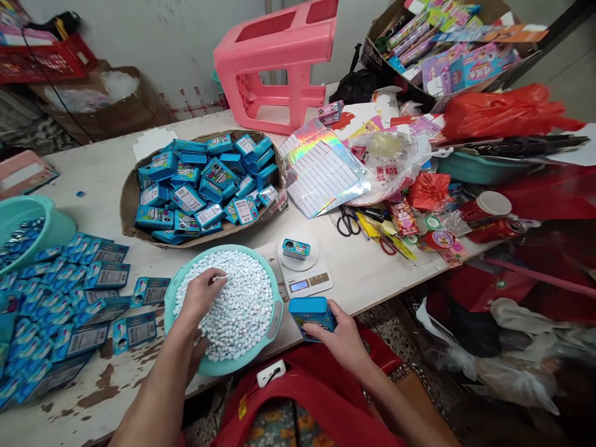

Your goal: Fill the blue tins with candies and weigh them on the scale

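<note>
A turquoise bowl (274, 316) full of small white candies (242, 304) stands at the table's front edge. Into these candies reaches my left hand (201, 298), its fingers curled together; what lies between them is hidden. My right hand (343, 335) grips a blue box (313, 316), upright just beyond the table edge, right of the bowl. Between and behind both hands sits a white kitchen scale (311, 280) with a lit display. One small printed blue box (296, 248) lies on its round plate.
Behind the bowl, a cut-down cardboard box (128, 214) holds many blue candy boxes. More blue boxes (79, 310) cover the table's left side, beside a turquoise basin (60, 226). Label sheets (321, 167), scissors (348, 221) and clutter lie right. A pink stool (279, 43) rests behind.
</note>
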A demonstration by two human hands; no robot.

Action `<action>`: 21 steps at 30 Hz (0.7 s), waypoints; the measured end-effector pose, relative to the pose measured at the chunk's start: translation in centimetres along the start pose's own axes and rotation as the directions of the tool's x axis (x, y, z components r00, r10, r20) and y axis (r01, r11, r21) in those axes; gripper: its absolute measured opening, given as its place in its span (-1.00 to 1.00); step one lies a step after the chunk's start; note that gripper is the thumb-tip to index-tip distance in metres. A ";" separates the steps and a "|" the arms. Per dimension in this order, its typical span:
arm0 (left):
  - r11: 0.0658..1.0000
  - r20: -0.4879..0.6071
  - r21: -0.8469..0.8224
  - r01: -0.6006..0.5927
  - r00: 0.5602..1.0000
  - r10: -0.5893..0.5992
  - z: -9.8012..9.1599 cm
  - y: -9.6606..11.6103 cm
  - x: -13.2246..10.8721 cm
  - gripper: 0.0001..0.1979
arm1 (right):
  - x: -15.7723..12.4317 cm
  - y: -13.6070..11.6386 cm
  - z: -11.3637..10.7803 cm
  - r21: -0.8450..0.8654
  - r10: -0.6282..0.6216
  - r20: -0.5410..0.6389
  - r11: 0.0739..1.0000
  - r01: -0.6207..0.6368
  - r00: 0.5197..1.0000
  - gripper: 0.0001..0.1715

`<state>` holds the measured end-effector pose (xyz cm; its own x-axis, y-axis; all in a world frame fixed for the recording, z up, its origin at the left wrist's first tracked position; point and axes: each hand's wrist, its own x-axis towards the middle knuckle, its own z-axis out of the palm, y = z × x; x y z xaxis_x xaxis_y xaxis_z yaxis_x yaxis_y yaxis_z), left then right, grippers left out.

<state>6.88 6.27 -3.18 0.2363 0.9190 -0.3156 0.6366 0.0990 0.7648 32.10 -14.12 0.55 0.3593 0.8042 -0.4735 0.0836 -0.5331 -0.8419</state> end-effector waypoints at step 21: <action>0.746 0.448 0.417 -0.520 0.831 0.328 11.5 14.6 7.7 -0.79 | 2.2 2.9 -5.3 0.218 0.094 -0.139 0.974 -0.062 0.986 -0.48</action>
<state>26.43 10.35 -0.93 0.7348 0.6252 -0.2631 0.6580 -0.5626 0.5006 38.09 -15.30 -1.52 0.4917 0.7059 -0.5099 -0.1438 -0.5117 -0.8471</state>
